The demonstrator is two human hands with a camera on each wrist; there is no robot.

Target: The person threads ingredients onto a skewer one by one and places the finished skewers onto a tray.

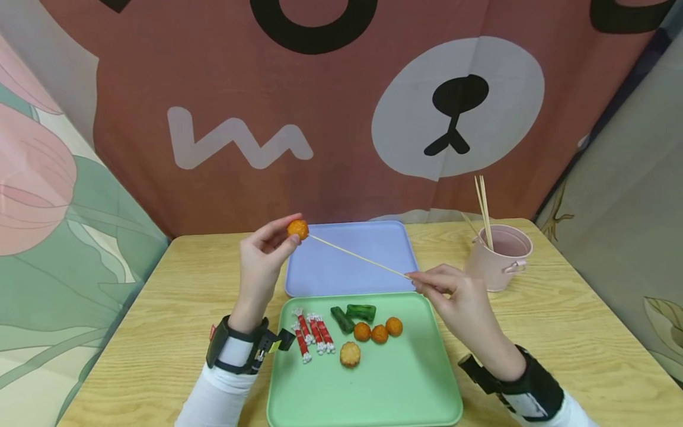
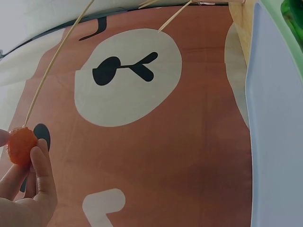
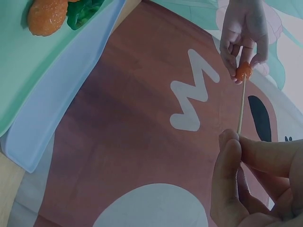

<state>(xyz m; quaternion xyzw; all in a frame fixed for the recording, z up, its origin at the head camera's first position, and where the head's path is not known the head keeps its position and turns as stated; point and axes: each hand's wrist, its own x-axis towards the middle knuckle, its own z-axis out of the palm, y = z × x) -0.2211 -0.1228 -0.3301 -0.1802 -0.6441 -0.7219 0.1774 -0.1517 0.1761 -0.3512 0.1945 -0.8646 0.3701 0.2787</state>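
Observation:
My left hand [image 1: 261, 261] pinches an orange ball [image 1: 297, 229] between thumb and fingers, raised above the table. A thin wooden skewer [image 1: 357, 256] runs from that ball to my right hand [image 1: 461, 299], which pinches its other end. In the left wrist view, the tip of the skewer [image 2: 52, 66] meets the ball [image 2: 21, 145]; how deep it goes is hidden. Below lies a green tray [image 1: 405, 385] with several more orange balls [image 1: 379, 334], two dark green pieces [image 1: 361, 312], several red-wrapped sticks [image 1: 313, 332] and a round yellowish piece [image 1: 350, 354].
Behind the green tray lies a blue tray [image 1: 352, 261]. A pink bucket [image 1: 498, 261] with several skewers [image 1: 484, 210] stands at the back right of the wooden table [image 1: 187, 308]. A brown cloth [image 1: 320, 178] with a bear face hangs behind.

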